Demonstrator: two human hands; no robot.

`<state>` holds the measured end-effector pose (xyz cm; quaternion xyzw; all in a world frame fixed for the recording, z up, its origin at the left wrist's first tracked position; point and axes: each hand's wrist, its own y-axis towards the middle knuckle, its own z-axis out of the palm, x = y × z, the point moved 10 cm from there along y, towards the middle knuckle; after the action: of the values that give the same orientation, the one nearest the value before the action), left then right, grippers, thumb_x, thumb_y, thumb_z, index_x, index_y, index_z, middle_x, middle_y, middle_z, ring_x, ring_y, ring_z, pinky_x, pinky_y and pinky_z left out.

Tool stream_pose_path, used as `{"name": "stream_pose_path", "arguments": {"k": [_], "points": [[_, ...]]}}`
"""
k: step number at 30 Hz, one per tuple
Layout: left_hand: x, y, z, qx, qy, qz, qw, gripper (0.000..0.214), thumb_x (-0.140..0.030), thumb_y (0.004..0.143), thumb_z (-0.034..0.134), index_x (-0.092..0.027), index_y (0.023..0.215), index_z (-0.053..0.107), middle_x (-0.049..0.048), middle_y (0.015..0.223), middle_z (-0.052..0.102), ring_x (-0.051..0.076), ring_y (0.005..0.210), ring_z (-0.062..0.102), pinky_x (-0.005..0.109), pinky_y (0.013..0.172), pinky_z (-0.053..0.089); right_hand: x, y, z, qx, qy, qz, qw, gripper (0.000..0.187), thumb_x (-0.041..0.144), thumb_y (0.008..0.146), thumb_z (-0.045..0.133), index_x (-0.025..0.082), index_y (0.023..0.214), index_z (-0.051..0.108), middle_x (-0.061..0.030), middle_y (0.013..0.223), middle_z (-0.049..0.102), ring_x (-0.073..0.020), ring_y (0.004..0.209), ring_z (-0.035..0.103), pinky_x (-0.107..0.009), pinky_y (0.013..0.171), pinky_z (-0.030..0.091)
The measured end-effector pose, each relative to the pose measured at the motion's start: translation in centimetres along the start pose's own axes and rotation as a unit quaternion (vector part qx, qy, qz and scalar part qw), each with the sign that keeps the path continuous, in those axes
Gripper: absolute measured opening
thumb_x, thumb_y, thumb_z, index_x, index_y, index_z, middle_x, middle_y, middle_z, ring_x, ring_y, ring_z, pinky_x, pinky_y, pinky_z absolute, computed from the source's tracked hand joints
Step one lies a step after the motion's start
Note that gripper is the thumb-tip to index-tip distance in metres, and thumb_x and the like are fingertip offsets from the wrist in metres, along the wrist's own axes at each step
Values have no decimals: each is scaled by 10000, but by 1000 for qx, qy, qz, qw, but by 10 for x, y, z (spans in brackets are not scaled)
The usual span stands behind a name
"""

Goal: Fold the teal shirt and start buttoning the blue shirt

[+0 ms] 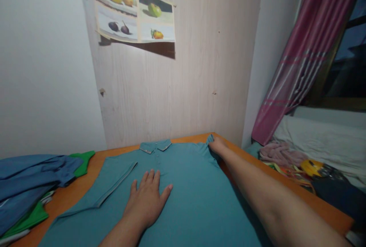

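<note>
At the far left, on the orange desk (93, 167), a loose pile of clothes: a blue garment (34, 170) on top, a green garment (84, 163) sticking out from under it, and bits of white and striped cloth lower down. Behind, a plain white wall (48, 60), then a pale wood-grain panel (194, 67) with a sheet of fruit pictures (126, 14) high on it, its lower edge curling away over a shadow. Further right, a pink curtain (291, 71) hanging beside a dark window (347, 63). Below, beyond the desk edge, a jumble of white cloth (323, 136), dusty-pink cloth (281, 154), a yellow item (311, 167) too unclear to name, and dark cloth (340, 197).

In the middle, lying front up on the desk, a blue-green polo shirt (197, 186), with the collar toward the panel. On its left side, a sleeve laid inward, with a pale-trimmed hem slanting across. Over the chest, covering part of it, the left hand (147, 201), palm down with fingers slightly apart. Above that hand, a short buttoned opening under a trimmed collar. At the right, bunched and creased, the other sleeve, clamped in the fingers of the right hand (217, 146); along the shirt's right side, a bare forearm, hiding some of the desk.
</note>
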<state>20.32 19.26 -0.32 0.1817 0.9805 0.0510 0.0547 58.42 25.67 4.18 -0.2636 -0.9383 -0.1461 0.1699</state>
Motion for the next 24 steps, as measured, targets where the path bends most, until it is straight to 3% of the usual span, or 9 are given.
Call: {"name": "stream_pose_path", "arguments": {"k": [5,9,14,17,21,24], "points": [[-2,-2,-1,7,-1,0,1000,877,-722,898,188,-133,1533,329,139,1606,245,344,1494,181,616,1169,134,35,-15,-27,-39,-8,-71,997,311,291,908,475,198,1138,663,-179,1155,674,-310,1076,626,-391,858,454],[-3,-2,-4,6,-3,0,1000,876,-716,899,193,-129,1536,320,134,1608,244,341,1495,180,615,1169,138,71,-37,-34,-48,-11,-138,989,258,356,912,535,218,1075,680,-144,1050,700,-299,1023,635,-369,826,443],[-2,-1,-2,14,-6,-5,1000,888,-727,891,191,-132,1537,319,135,1607,245,338,1496,176,618,1170,127,111,-63,-26,24,94,-269,958,349,509,885,592,192,975,705,-53,781,700,-182,719,642,-245,629,429],[-2,0,-1,9,-10,-4,1000,888,-734,887,190,-141,1533,332,134,1609,238,341,1497,172,616,1170,125,106,-62,-30,24,128,-262,956,391,494,935,504,162,862,696,-30,680,663,-140,598,584,-227,557,382],[-2,0,-2,3,-15,-2,1000,884,-731,888,195,-142,1532,335,134,1606,250,340,1495,179,616,1168,138,79,-53,-30,4,80,-211,974,347,367,934,488,151,720,655,-29,634,624,-132,581,535,-236,550,333],[-2,0,-4,5,-14,-3,1000,882,-724,890,206,-132,1530,335,143,1605,252,341,1494,185,619,1167,136,58,-50,-22,10,36,-177,984,253,297,887,524,157,717,648,-29,663,622,-138,615,528,-241,556,310]]}}
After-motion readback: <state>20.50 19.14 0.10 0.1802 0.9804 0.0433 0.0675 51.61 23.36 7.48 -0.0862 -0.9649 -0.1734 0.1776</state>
